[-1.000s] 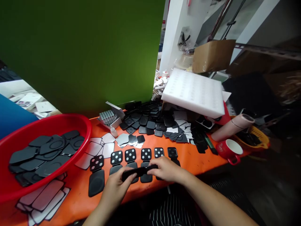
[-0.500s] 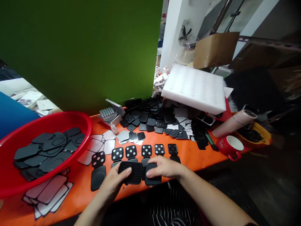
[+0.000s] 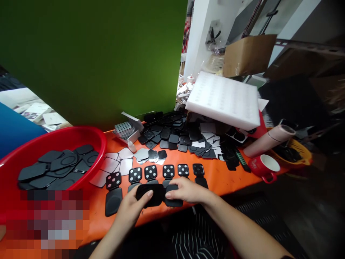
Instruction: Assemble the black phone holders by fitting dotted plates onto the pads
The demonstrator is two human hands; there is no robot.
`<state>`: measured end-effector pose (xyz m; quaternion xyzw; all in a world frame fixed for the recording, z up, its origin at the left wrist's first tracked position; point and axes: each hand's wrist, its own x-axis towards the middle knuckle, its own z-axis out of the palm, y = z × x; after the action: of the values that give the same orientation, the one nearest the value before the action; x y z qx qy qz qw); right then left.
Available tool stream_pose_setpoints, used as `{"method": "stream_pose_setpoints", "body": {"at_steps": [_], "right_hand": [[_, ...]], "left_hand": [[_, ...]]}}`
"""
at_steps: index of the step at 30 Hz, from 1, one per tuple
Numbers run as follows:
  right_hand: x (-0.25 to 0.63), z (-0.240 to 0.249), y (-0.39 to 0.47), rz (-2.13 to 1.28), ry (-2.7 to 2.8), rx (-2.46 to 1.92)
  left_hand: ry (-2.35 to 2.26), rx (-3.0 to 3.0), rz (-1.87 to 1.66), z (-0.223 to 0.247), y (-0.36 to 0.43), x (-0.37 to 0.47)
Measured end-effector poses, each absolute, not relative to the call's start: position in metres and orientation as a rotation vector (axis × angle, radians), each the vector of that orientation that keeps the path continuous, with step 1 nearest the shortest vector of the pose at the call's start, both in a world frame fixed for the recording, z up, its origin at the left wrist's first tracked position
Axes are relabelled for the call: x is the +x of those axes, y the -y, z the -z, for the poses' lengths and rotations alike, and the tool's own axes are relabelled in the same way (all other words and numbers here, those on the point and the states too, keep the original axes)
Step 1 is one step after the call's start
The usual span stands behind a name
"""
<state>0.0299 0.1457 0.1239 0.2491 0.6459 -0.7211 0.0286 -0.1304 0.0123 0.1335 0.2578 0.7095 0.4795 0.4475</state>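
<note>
Between my two hands is a black folding pad [image 3: 158, 196], spread out flat with two panels joined by a hinge. My left hand [image 3: 130, 207] grips its larger left panel, thumb on top. The smaller right panel is pinched by my right hand [image 3: 187, 190], thumb across its face. Just beyond stands a row of several opened folding pads. Their upper squares, such as this dotted square [image 3: 168, 171], carry pale round dots. The rightmost square [image 3: 198, 169] shows dark dots. At the row's left end, an open pad [image 3: 113, 202] lies fully visible; my hands partly cover others.
A red basin [image 3: 104, 142] at left holds black pads. Loose black pieces [image 3: 172, 140] pile at the back, near silvery sheets [image 3: 141, 154] and a small bottle [image 3: 131, 146]. To the right are a red mug [image 3: 260, 169], a pink flask [image 3: 266, 142] and white foam [image 3: 223, 99].
The held pad's left panel showed a ribbed face and now looks smooth and dark. Both hands keep their grip. A person's patterned clothing now shows in the gap behind the green panel.
</note>
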Motion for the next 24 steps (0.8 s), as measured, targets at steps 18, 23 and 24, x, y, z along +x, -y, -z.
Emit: {"method": "stream_pose_setpoints", "body": {"at_steps": [18, 23, 24], "right_hand": [[0.029, -0.119, -0.147, 2.281, -1.909, 0.721], [0.029, -0.124, -0.149, 2.303, -1.849, 0.677], [0.029, -0.124, -0.15, 2.289, -1.891, 0.694]], "left_hand": [[-1.511, 0.489, -1.217, -0.124, -0.013, -0.136], [-1.526, 0.454, -1.284, -0.121, -0.013, -0.134], [-1.561, 0.456, -1.293, -0.121, -0.012, -0.132]]}}
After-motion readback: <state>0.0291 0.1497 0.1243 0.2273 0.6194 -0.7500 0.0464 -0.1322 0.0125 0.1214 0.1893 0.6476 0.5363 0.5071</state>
